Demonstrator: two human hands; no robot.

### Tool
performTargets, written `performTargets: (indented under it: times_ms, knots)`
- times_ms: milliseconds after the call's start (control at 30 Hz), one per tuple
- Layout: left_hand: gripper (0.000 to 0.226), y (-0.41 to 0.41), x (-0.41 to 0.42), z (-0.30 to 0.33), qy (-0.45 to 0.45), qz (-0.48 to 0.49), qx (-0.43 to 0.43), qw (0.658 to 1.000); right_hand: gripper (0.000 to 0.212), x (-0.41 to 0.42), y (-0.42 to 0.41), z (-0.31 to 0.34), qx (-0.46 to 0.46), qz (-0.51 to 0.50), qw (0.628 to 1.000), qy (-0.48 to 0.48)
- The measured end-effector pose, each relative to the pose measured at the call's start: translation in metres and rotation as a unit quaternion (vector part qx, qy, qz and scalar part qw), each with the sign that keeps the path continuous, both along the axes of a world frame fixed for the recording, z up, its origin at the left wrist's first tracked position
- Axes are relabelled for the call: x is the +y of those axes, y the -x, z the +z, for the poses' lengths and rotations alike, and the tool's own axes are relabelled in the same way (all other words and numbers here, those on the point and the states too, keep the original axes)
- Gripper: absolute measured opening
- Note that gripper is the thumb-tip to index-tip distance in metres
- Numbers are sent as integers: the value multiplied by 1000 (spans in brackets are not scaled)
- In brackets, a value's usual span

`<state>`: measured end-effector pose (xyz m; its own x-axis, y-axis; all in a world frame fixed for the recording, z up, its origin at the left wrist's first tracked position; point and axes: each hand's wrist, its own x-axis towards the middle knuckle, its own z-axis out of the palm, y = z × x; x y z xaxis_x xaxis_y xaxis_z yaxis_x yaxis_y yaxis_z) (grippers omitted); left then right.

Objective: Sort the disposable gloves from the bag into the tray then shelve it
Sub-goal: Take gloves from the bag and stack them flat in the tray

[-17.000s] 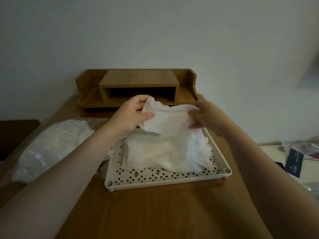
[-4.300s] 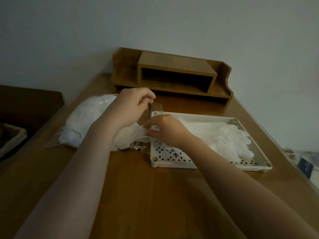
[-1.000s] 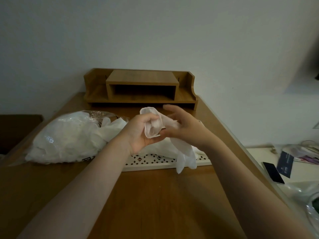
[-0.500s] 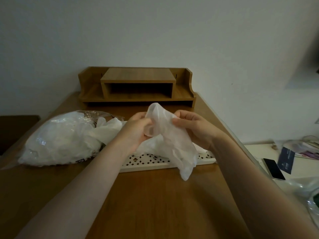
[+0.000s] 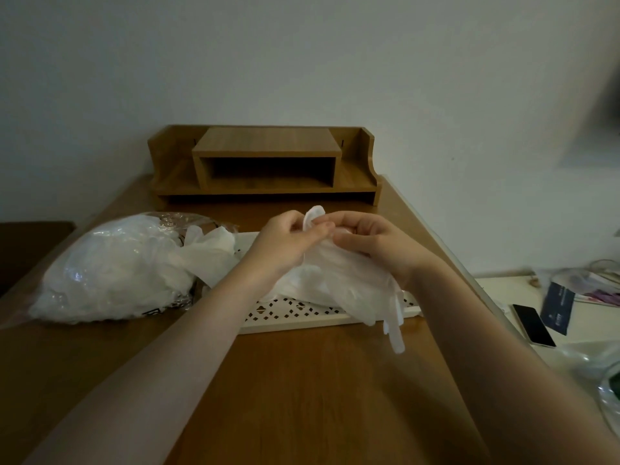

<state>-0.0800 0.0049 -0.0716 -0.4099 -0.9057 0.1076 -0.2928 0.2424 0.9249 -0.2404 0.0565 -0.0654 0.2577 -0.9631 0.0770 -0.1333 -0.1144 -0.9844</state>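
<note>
2 hands, both up over the tray: left hand and right hand meet fingertip to fingertip, each pinching the cuff of 1 glove, thin, translucent white, crinkly film; its body droops below the right wrist w/ limp finger tubes dangling past the tray's near edge. 1 tray under the hands, cream plastic, rectangular, floor pierced w/ small diamond cut-outs; a pile of gloves lies in it, count can't be told. 1 bag left of the left hand, clear glossy plastic, lumpy, stuffed w/ more white gloves, some spilling from its mouth toward the tray. 1 shelf beyond the hands at the wall, wood-grain, boxy middle cubby w/ lower side ledges. All on 1 wood table. Far right of the right hand: 1 phone, flat, dark, lying on a pale surface.
</note>
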Motion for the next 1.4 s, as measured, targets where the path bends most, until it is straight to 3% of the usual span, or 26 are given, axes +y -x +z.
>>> performTargets:
  times_ms: [100, 167, 267, 367, 433, 567, 733, 833, 933, 1033, 1167, 1200, 1300, 1333, 1400]
  knots:
    - [25, 0, 2, -3, -3, -31, 42, 999, 32, -1, 6, 1, -21, -15, 999, -29]
    - [20, -2, -1, -9, -11, 1, 68, 998, 30, -2, 12, -1, -24, -25, 998, -44]
    - [18, -8, -6, -19, -112, 24, 108, 988, 29, -5, 22, -2, -4, -25, 997, -72]
    - [15, -15, -5, -20, -241, -21, 186, 952, 39, -11, 38, 3, 76, 6, 986, -151]
    - [12, -20, -8, -19, -249, -10, 191, 950, 41, -17, 50, 3, 127, 30, 971, -200]
    - [9, -29, -23, -24, -170, 67, 91, 979, 22, -29, 65, -13, 138, -11, 969, -204]
    - [12, -31, -31, -32, -48, 100, -1, 994, 14, -38, 65, -28, 70, -74, 976, -191]
    - [27, -29, -33, -34, -3, 96, -38, 995, 14, -44, 62, -23, 156, -136, 968, -141]
    - [29, -26, -34, -35, -2, 100, -83, 992, 12, -53, 53, -15, 283, -204, 936, -51]
    - [12, -26, -35, -37, 6, 84, -125, 989, 9, -63, 44, -16, 409, -207, 889, 21]
    - [27, -30, -38, -38, 53, 89, -217, 971, 4, -70, 35, -27, 433, -206, 876, 48]
    - [32, -30, -39, -37, 66, 90, -234, 966, 8, -70, 33, -30, 455, -224, 860, 59]
    - [45, -30, -42, -40, 94, 85, -276, 953, 33, -63, 28, -41, 550, -323, 752, 167]
    - [48, -29, -42, -41, 95, 80, -290, 949, 36, -58, 22, -42, 547, -324, 743, 208]
    - [51, -27, -40, -42, 89, 60, -324, 940, 41, -47, 8, -44, 543, -227, 770, 245]
